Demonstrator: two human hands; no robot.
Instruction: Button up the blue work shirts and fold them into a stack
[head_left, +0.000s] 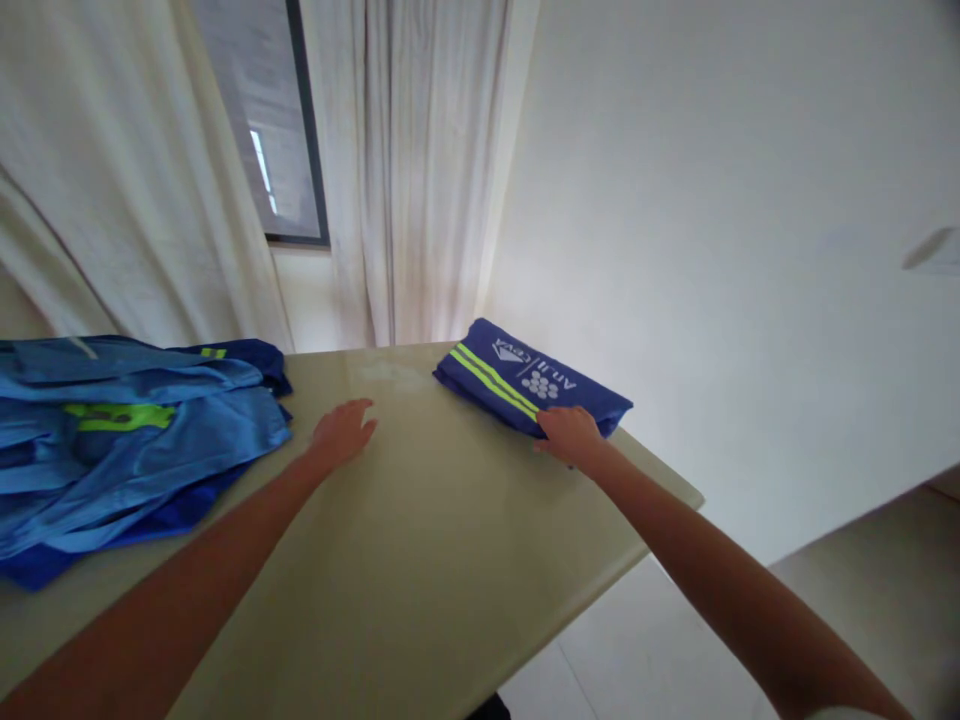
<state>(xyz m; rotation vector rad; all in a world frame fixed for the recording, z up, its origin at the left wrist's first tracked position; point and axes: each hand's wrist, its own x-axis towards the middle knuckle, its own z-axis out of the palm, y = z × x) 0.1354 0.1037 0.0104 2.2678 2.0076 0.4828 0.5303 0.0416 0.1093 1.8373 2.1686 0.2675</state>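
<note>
Reaching both arms over a broad desk, following its far edge along the pale curtains and its right edge along the white wall to a corner at the right, above a tiled floor. Facing bare room across the middle and near part of the desk, between a heap of clothes at the left and a folded garment at the far right. Seeing a smooth, faintly shiny desk surface, upright soft folds in the curtains and a dark-framed window between them. Meeting loose, crumpled cloth in the heap, lighter blue over darker blue, with yellow-green patches showing. Finding the navy garment folded into a flat, slanting oblong close beside the wall, crossed by two yellow-green stripes and bearing white lettering and a cluster of white dots. Stretching the left hand forward over the desk, just right of the heap, parting thumb from fingers in a loose curve. Touching the garment's near edge with the right hand, bending the fingers close together over the cloth by the stripes' near ends. Not being able to tell a pinch from a light press there.
</note>
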